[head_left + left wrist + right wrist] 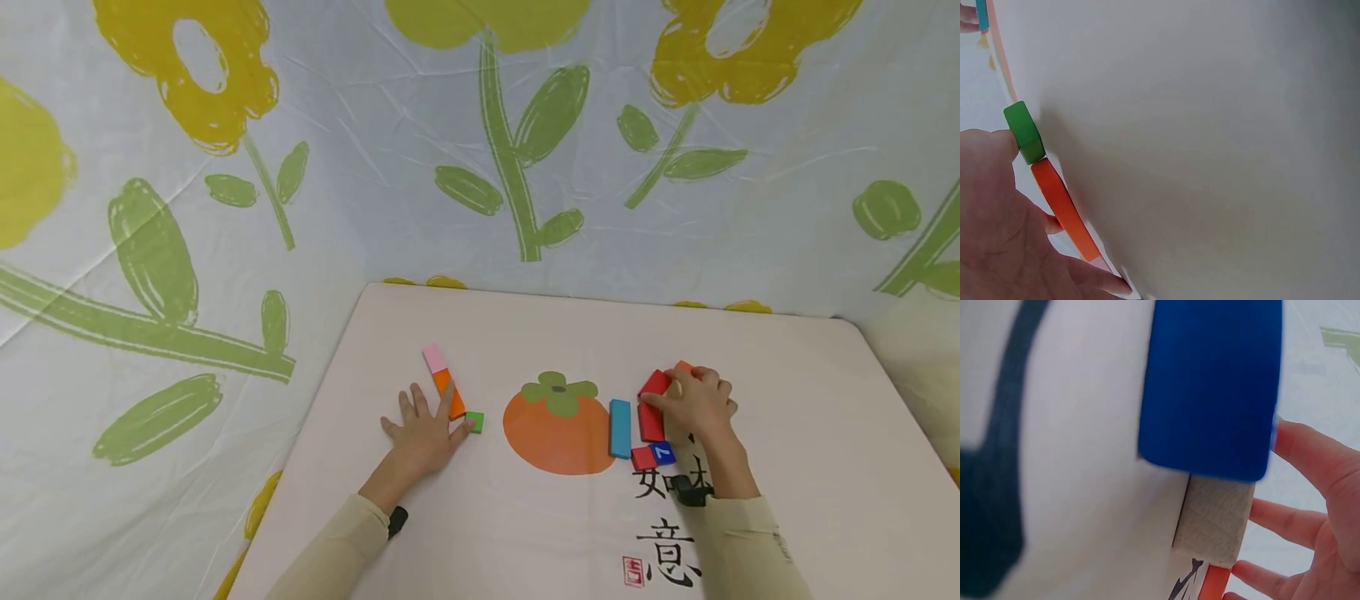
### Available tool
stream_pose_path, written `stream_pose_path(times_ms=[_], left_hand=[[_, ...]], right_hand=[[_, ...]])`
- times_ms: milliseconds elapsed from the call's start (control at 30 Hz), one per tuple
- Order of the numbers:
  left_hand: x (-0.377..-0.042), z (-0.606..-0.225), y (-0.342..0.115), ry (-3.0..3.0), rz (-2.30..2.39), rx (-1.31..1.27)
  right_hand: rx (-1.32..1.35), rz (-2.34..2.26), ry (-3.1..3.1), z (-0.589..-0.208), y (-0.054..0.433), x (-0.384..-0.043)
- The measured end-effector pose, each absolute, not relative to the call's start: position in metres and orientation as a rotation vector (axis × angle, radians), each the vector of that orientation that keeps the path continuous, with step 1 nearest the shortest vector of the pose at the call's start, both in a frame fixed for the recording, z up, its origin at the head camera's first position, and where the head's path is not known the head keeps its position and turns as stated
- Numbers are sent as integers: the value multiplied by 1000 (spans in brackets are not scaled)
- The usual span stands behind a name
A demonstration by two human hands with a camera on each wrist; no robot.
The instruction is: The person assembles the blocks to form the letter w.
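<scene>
Left hand (422, 440): spread, touching green block (476, 421). Right hand (702, 406): at wooden block (1215, 519), pinch unclear; light, even pressure advisable.

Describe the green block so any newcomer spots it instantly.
On the pale tabletop, find the printed orange fruit. To its left, at the thumb of the left hand, is the green block. It is the only green block, shorter than the orange block beside it.

Pale table (540, 546) (fruit print (558, 446)). Left: pink block (434, 358), orange block (442, 380), green block (475, 422), chained. Right: teal block (620, 429), red blocks (651, 423), blue block (663, 453), wooden block (1213, 519).
</scene>
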State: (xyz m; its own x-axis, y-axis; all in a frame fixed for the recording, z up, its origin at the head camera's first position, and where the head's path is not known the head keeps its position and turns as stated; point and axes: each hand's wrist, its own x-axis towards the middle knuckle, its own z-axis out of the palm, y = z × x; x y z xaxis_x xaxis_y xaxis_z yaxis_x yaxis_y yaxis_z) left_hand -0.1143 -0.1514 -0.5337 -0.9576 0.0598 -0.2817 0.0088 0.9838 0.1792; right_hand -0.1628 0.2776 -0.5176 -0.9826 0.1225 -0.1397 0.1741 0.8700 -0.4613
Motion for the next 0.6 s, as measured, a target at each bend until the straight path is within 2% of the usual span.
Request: stream_pose_path(times_ms=[600], left_hand=[[-113, -534, -152, 2843, 227, 50]], right_hand=[[217, -764, 2947, -516, 274, -164]])
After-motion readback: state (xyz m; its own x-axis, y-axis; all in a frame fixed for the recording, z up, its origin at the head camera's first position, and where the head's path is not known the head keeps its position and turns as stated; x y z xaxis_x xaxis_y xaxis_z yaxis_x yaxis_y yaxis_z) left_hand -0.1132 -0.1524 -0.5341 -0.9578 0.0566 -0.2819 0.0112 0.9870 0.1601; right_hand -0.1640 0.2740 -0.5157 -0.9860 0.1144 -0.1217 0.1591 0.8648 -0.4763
